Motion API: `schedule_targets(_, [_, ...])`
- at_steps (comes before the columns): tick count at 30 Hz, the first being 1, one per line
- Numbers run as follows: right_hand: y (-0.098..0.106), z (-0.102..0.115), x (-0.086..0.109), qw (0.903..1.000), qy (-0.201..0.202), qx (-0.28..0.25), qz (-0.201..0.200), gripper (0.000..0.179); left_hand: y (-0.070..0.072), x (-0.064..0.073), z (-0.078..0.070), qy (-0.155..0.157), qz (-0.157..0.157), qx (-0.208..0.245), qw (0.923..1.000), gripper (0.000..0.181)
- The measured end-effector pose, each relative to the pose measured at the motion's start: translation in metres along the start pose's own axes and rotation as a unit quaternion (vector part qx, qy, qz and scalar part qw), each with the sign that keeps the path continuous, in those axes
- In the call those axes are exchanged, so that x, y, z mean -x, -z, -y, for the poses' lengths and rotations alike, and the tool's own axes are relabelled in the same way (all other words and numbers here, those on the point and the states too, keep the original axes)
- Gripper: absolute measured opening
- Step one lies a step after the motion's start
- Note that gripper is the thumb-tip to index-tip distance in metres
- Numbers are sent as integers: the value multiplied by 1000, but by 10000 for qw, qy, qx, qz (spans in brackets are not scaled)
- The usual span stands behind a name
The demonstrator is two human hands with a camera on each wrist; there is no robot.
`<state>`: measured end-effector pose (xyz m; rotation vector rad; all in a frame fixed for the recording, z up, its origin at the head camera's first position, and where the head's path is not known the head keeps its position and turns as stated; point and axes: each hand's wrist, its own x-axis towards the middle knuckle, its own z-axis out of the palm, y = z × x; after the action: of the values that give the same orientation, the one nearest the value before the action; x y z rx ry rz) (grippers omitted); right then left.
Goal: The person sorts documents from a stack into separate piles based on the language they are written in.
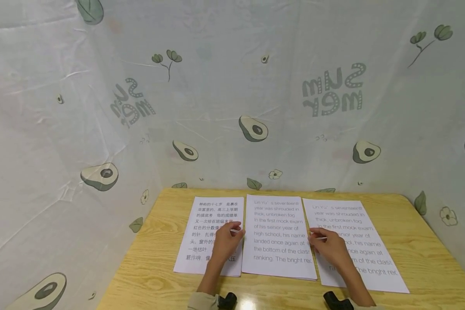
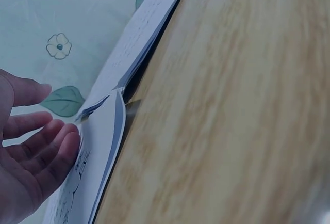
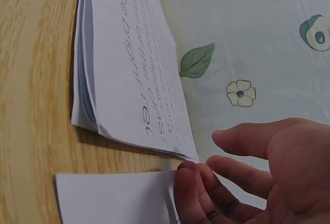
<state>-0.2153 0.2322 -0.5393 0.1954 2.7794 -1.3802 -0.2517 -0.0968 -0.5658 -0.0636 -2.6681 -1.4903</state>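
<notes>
Three stacks of printed paper lie side by side. The left stack carries Chinese text; the middle stack and right stack carry English text. My left hand is over the left stack's right edge, with loosely bent fingers beside the sheets and the thumb apart from them. At the gap between the middle and right stacks is my right hand, its fingertips right at the paper edges. Its thumb also stands apart, and no sheet shows between thumb and fingers.
The stacks rest on a wood-grain table. Behind and to the sides hangs a pale cloth printed with avocados, leaves and flowers. Black devices sit at both wrists.
</notes>
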Motion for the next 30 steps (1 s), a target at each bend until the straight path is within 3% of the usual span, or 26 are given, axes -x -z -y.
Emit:
schedule_targets(8, [-3,-1,-1,9995,116,301,30,46,-4,1,0,-5,-26,-130,9999,36])
schedule_targets(14, [-6,-3,-3,9984,203,521,73,48,-6,0,2,126,148,-280,9994,38])
schedule_targets(25, [-9,-1,-3,9983,134,554,153,45,-9,1,2,-52,345,-608,9975,37])
schedule_targets(30, [-9,0,-3,9981,121,582,145,46,-8,1,2,16,362,-597,9976,38])
